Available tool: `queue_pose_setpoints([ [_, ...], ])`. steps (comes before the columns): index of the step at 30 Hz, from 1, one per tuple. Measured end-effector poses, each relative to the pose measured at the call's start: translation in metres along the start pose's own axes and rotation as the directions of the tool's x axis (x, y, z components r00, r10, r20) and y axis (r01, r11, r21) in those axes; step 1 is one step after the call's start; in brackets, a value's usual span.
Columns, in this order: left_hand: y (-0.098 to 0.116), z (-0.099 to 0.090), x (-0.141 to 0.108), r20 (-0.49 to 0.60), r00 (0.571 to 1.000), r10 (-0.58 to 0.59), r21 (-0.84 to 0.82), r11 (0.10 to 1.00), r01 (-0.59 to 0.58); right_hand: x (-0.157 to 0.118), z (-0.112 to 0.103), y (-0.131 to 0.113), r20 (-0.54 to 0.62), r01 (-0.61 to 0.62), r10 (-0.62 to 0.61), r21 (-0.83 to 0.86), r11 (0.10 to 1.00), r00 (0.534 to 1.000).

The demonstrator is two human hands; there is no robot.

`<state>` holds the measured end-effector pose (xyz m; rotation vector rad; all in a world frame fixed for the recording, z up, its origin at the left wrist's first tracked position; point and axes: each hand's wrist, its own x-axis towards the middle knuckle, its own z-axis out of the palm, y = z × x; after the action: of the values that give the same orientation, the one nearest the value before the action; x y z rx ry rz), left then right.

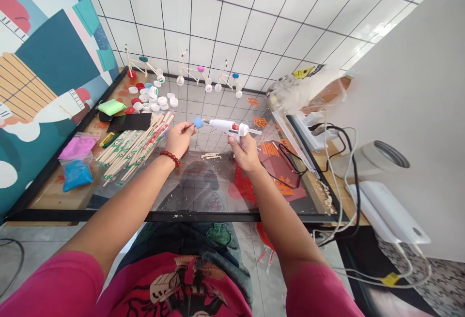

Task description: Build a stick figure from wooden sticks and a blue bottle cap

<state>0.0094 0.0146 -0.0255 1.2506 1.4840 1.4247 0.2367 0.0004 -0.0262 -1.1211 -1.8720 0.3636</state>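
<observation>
My right hand (247, 153) is wrapped round the handle of a white hot glue gun (227, 126), with a clear glue stick (255, 132) poking out of its back. The gun's nozzle points left and meets, or nearly meets, a small light-blue piece (198, 122). Between the fingertips of my left hand (178, 138) this blue piece is pinched; its exact kind is too small to make out. Below the gun, several short wooden stick pieces (210, 155) lie on the glossy tabletop.
Small stick-and-cap models (196, 72) stand along the tiled wall. Bottle caps (150, 95), wrapped chopsticks (136, 150) and bags of blue clay (77, 175) and pink clay (77, 147) lie left. A power strip (308, 130), black cable (290, 181) and grey cylinder (366, 159) are right.
</observation>
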Motion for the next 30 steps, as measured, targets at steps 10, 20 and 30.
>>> queue_pose_setpoints([
  [10, -0.006, -0.001, 0.003, -0.015, 1.000, -0.023, -0.024, 0.999, 0.023, 0.010, 0.004, -0.011, 0.144, -0.342, 0.316, 0.548, 0.764, 0.938],
  [20, -0.004, 0.001, 0.002, -0.012, 1.000, -0.025, -0.054, 0.998, 0.024, 0.014, 0.004, -0.020, 0.291, -0.512, 0.453, 0.693, 0.507, 0.843],
  [30, 0.000, 0.001, -0.002, 0.055, 0.998, 0.034, 0.013, 0.999, -0.035, 0.015, 0.008, -0.012, 0.236, -0.496, 0.489, 0.698, 0.516, 0.840],
])
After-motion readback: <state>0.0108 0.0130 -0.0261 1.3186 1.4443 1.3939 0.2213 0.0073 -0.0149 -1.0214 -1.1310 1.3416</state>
